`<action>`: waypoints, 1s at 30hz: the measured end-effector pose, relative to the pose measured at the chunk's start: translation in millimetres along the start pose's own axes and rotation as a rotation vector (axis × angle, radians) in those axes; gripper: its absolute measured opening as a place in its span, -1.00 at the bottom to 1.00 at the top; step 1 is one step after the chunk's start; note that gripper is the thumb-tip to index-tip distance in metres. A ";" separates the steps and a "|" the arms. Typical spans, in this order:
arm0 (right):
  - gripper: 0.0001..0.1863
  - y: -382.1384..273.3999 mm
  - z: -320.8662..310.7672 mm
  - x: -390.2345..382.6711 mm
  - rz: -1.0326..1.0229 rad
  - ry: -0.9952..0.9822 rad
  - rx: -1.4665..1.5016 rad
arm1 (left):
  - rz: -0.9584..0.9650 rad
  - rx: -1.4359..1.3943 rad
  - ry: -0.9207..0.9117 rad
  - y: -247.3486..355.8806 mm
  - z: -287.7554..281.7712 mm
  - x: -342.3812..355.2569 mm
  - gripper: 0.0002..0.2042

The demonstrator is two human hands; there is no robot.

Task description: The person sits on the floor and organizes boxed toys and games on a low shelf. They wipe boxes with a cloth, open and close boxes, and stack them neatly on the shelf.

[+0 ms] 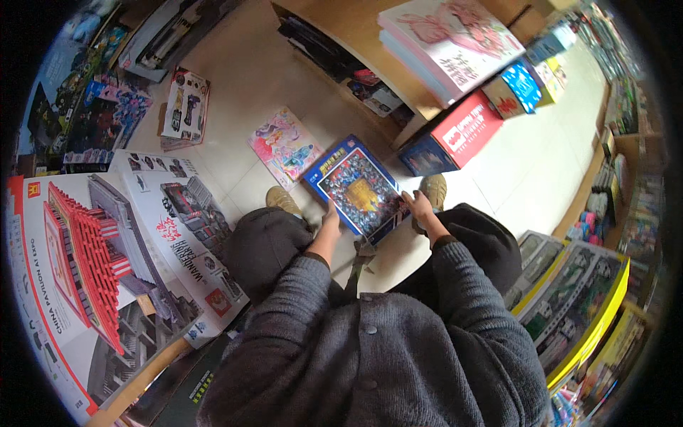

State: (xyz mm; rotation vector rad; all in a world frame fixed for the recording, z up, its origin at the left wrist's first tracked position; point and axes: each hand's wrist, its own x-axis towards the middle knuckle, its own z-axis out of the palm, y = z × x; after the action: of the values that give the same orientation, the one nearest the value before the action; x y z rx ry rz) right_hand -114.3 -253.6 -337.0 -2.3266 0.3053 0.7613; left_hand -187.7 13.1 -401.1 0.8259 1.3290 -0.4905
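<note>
1. Largest is the pale tiled floor (235,92), spreading beneath the person's 2 parted knees.
2. At left stands a large white box (85,306) with a red pavilion pictured on it.
3. At right is a yellow-edged box (587,352), beside the person's right knee.
4. Past the right shoe (435,188), a red box (466,135) sits close to the wooden shelf unit (341,43).
5. Next in size is the blue-bordered box (348,167), between the 2 hands and ahead of the lap, its picture facing up. It looks like stiff board, probably light to moderate in weight, with a smooth face that could slip; its corners would likely dent first. The 2 opposite side edges, with palms beneath, seem the safest hold.
6. A pink picture package (274,139) lies on the floor just beyond its left corner; whether they touch, I cannot tell.
7. Smallest are the 2 hands. The left hand (329,226) grips the lower-left edge, thumb towards the cover, wrist rising from below. The right hand (421,208) reaches inward with bent fingers at the right edge; whether they pinch it, I cannot tell. Both forearms angle in towards the middle.
</note>
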 end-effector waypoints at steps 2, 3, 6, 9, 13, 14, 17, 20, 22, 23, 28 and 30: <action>-0.14 9.6 7.8 9.9 0.022 0.051 0.022 | -0.054 0.245 0.059 -5.3 0.7 -1.5 -0.13; -0.17 11.0 11.7 17.5 -0.005 0.026 0.049 | -0.058 0.246 -0.018 -7.5 0.2 -5.4 -0.12; -0.22 17.2 18.0 45.2 -0.048 -0.190 -0.036 | 0.149 -0.243 -0.264 -20.8 -5.2 -18.2 -0.48; -0.35 23.6 28.2 73.6 -0.158 -0.300 -0.151 | 0.181 -0.318 -0.330 -31.2 -3.1 -10.3 -0.50; -0.46 25.6 51.6 108.0 -0.138 -0.380 -0.142 | -0.030 -0.164 -0.104 -30.2 0.3 14.1 -0.43; -0.46 25.3 53.7 113.0 -0.196 -0.384 -0.218 | 0.034 -0.169 -0.089 -31.4 7.1 18.0 -0.50; -0.46 14.5 55.1 111.5 -0.199 -0.431 -0.111 | 0.138 -0.507 -0.367 -27.4 15.0 17.4 -0.51; -0.28 -15.3 40.1 87.2 -0.052 -0.482 0.417 | 0.140 -0.685 -0.532 -16.4 13.9 1.0 -0.49; -0.15 -49.3 26.2 64.2 -0.110 -0.444 0.379 | 0.182 -0.693 -0.594 -0.3 14.0 -10.7 -0.39; -0.09 -68.9 15.9 55.0 -0.142 -0.422 0.362 | 0.191 -0.674 -0.604 7.9 14.0 -19.1 -0.40; 0.12 -162.0 -57.4 7.6 -0.456 -0.262 -0.017 | 0.234 -0.575 -0.631 74.7 15.5 -75.3 -0.41; 0.14 -196.6 -78.8 -7.4 -0.638 -0.156 -0.022 | 0.269 -0.525 -0.658 116.0 17.6 -106.1 -0.39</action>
State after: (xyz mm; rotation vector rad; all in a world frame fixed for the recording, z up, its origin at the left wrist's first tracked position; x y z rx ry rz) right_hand -6.7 -157.2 -181.9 -2.1717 -0.4967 0.6098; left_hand -112.6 58.6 -269.6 0.3425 0.6683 -0.1549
